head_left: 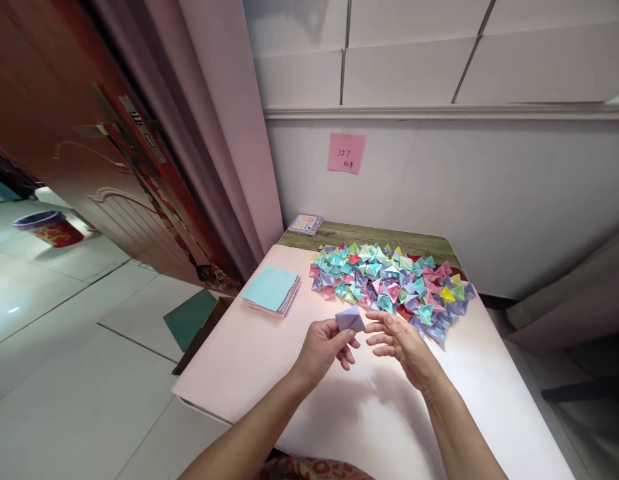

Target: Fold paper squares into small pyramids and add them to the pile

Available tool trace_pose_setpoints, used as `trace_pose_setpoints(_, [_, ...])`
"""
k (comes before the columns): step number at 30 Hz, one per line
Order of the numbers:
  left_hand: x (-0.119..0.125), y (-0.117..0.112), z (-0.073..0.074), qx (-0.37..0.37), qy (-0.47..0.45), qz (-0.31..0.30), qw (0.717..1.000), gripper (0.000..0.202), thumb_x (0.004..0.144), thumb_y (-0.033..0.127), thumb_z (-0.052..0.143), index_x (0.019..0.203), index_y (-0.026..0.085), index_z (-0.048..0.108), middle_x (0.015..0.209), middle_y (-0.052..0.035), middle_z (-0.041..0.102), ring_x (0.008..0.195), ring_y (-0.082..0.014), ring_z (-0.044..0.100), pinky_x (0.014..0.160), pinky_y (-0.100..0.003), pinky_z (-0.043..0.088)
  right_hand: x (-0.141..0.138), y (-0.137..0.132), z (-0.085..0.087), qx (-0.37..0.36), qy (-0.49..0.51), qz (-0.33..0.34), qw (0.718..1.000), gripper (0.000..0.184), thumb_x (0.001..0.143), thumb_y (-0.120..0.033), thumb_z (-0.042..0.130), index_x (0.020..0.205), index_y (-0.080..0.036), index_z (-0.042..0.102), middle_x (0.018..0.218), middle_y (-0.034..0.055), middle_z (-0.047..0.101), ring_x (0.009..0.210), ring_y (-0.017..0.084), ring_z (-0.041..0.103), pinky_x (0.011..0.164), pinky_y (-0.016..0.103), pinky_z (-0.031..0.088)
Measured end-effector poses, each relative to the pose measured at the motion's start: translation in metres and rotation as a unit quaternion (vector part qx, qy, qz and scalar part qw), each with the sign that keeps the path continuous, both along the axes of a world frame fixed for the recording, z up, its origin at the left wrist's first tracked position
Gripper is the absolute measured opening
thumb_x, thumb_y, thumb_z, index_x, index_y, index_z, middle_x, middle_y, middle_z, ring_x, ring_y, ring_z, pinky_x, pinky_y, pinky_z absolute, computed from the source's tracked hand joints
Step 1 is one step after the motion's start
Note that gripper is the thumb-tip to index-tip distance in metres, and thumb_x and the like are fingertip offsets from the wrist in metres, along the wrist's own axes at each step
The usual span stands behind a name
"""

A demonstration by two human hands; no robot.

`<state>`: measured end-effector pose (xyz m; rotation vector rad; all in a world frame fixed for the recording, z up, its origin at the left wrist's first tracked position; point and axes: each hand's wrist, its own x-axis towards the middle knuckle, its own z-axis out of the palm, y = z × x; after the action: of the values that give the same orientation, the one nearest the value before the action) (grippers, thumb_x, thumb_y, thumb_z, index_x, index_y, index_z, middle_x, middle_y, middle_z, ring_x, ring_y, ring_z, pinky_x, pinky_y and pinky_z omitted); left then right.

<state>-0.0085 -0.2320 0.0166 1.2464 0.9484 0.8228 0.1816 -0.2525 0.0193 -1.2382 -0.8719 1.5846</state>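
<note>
My left hand (325, 345) pinches a small folded lilac paper piece (350, 319) above the pale pink table top (269, 360). My right hand (399, 341) hovers just right of the piece, fingers spread and slightly curled, holding nothing. Directly behind both hands lies a wide pile of folded paper shapes (392, 283) in pink, blue, green, purple and yellow. A stack of square paper sheets (272, 290), light blue on top, rests to the left of the pile.
A small printed paper pack (305, 224) sits at the table's far left on the wood-grain strip. A pink sticky note (346, 153) is on the white wall. A green board (190, 319) leans beside the table; a red bin (49, 229) stands far left.
</note>
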Motion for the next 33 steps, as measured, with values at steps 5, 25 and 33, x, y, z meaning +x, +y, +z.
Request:
trace_pose_setpoints(5, [0.01, -0.005, -0.002, -0.138, -0.094, 0.008, 0.986, 0.035, 0.074, 0.042, 0.071, 0.084, 0.008, 0.068, 0.076, -0.0097, 0.069, 0.046, -0.0124, 0.06, 0.039, -0.022, 0.047, -0.019, -0.002, -0.003, 0.064, -0.085, -0.037, 0.994, 0.042, 0.069, -0.052, 0.076, 0.093, -0.018, 0.071, 0.08, 0.0046, 0.067, 0.067, 0.014, 0.057, 0.055, 0.024, 0.047])
trace_pose_setpoints(25, [0.009, -0.003, 0.006, -0.135, -0.073, 0.011, 0.988, 0.043, 0.071, 0.048, 0.075, 0.087, 0.009, 0.068, 0.072, -0.0085, 0.069, 0.059, -0.0168, 0.066, 0.058, -0.03, 0.057, -0.029, 0.002, -0.011, 0.133, -0.127, -0.098, 0.978, 0.034, 0.073, -0.05, 0.073, 0.067, -0.017, 0.064, 0.058, -0.0014, 0.057, 0.053, 0.011, 0.047, 0.051, 0.024, 0.038])
trace_pose_setpoints(33, [0.01, -0.004, 0.006, -0.164, -0.076, 0.027, 0.983, 0.042, 0.07, 0.042, 0.076, 0.093, 0.006, 0.07, 0.071, -0.0105, 0.07, 0.059, -0.0174, 0.067, 0.056, -0.027, 0.057, -0.031, -0.002, -0.019, 0.193, -0.165, -0.123, 0.959, 0.037, 0.077, -0.043, 0.072, 0.105, -0.02, 0.066, 0.084, 0.0033, 0.066, 0.067, 0.016, 0.059, 0.063, 0.029, 0.049])
